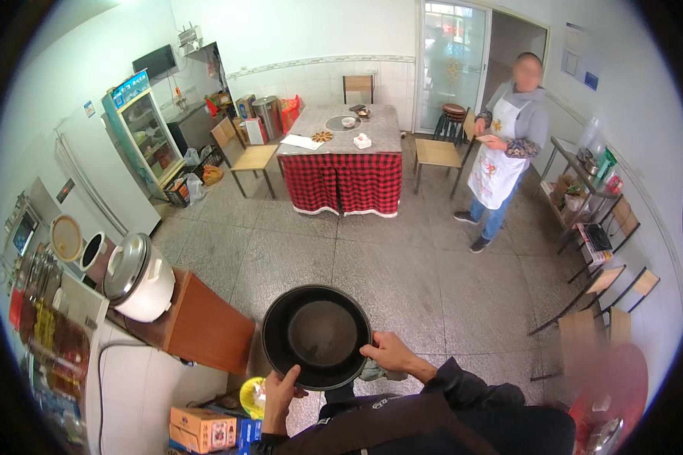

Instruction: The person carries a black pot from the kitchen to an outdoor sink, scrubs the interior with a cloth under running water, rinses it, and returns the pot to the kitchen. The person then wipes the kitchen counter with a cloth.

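Observation:
A round dark pot [323, 333] hangs over the tiled floor in front of me, its open top towards the camera. Its inside bottom looks damp or stained, and no food shows in it. My left hand [282, 392] grips the near left of the rim, thumb over the edge. On the right side, my right hand [395, 355] holds the rim, also with the thumb on top. A greyish cloth [380, 372] shows beneath my right hand; whether I hold it is unclear. The outside of the pot is mostly hidden.
A rice cooker [139, 278] stands on a brown wooden cabinet [210, 321] at left. Ahead is a table [370, 136] with a red-and-black checked cloth. A person in a white apron [498, 142] stands to the right. Cartons [202, 429] lie low at left; chairs [577, 335] line the right wall.

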A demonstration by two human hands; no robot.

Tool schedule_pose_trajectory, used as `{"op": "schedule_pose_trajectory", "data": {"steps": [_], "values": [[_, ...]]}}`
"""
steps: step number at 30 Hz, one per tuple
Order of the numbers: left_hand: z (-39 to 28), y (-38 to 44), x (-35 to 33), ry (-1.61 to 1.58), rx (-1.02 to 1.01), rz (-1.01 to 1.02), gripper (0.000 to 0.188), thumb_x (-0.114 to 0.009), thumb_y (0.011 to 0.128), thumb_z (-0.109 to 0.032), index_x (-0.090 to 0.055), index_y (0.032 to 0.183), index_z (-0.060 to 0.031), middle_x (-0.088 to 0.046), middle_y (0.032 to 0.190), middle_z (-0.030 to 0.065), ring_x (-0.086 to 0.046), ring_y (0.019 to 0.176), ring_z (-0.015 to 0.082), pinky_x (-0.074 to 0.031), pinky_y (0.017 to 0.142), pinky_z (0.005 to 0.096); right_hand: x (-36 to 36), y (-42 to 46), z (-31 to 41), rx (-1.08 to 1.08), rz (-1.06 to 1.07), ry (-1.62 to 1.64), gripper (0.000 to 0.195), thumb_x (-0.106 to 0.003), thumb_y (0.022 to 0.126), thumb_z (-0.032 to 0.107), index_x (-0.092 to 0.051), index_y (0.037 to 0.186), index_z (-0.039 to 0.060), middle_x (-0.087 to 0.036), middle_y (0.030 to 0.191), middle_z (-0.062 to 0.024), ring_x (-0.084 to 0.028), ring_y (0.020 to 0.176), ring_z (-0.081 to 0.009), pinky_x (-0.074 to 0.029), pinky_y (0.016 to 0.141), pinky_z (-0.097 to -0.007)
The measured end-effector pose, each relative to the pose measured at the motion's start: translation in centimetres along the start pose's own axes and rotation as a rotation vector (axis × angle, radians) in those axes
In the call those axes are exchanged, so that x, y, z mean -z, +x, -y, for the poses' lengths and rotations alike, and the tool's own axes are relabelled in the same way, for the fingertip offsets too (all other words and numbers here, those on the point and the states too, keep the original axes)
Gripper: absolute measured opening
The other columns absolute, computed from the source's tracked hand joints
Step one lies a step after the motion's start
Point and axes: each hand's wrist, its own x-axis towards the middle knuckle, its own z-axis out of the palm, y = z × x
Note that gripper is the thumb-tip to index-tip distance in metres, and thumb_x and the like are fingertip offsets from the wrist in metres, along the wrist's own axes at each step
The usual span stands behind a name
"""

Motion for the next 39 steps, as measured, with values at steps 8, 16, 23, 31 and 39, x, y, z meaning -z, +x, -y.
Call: {"op": "schedule_pose_trajectory", "data": {"steps": [8,16,23,31,39], "values": [[-11.6,23.6,2.6,-0.055,-0.019,0.044,0.022,-0.057,0.080,-0.008,-0.059,0.094,0.0090,-0.063,0.077,0.0149,-0.063,0.053,0.0266,-0.053,0.046,0.0355,3.2,21.5,5.3,-0.089,0.148,0.000,0.050,-0.069,0.091,0.031,-0.060,0.122,-0.0063,-0.070,0.081,-0.0097,-0.063,0.079,-0.0107,-0.049,0.077,-0.0268],[-16.3,44.9,10.7,0.051,-0.104,0.052,0.011,-0.065,0.087,-0.017,-0.067,0.090,-0.0064,-0.065,0.075,0.0126,-0.055,0.065,0.0166,-0.049,0.061,0.0342,4.1,39.1,-1.9,-0.198,-0.164,0.518,0.032,-0.061,0.092,0.012,-0.063,0.120,-0.0026,-0.072,0.105,-0.0089,-0.065,0.092,-0.0133,-0.050,0.085,-0.0276],[-27.3,56.4,14.3,-0.259,0.068,-0.306,0.028,-0.058,0.084,-0.011,-0.042,0.102,0.0050,-0.060,0.085,0.0174,-0.063,0.051,0.0304,-0.054,0.045,0.0385,-1.3,66.2,1.1,-0.164,0.150,0.669,0.035,-0.053,0.093,0.005,-0.058,0.126,-0.0040,-0.070,0.107,-0.0116,-0.065,0.092,-0.0141,-0.052,0.082,-0.0281],[-36.4,66.9,24.2,-0.329,-0.063,-0.619,0.018,-0.058,0.083,-0.009,-0.053,0.078,0.0079,-0.063,0.070,0.0162,-0.064,0.048,0.0274,-0.053,0.042,0.0372,-18.5,94.4,14.7,-0.048,0.676,0.085,0.060,-0.068,0.091,0.040,-0.055,0.129,-0.0046,-0.066,0.081,-0.0062,-0.062,0.075,-0.0131,-0.050,0.067,-0.0279],[-42.7,82.7,35.0,-0.148,-0.081,-0.699,0.011,-0.059,0.079,-0.003,-0.056,0.081,0.0078,-0.061,0.071,0.0106,-0.062,0.054,0.0199,-0.053,0.043,0.0338,-34.3,111.7,15.6,-0.021,0.770,-0.042,0.054,-0.063,0.088,0.042,-0.062,0.106,-0.0094,-0.068,0.089,-0.0167,-0.061,0.081,-0.0218,-0.049,0.076,-0.0394]]}}
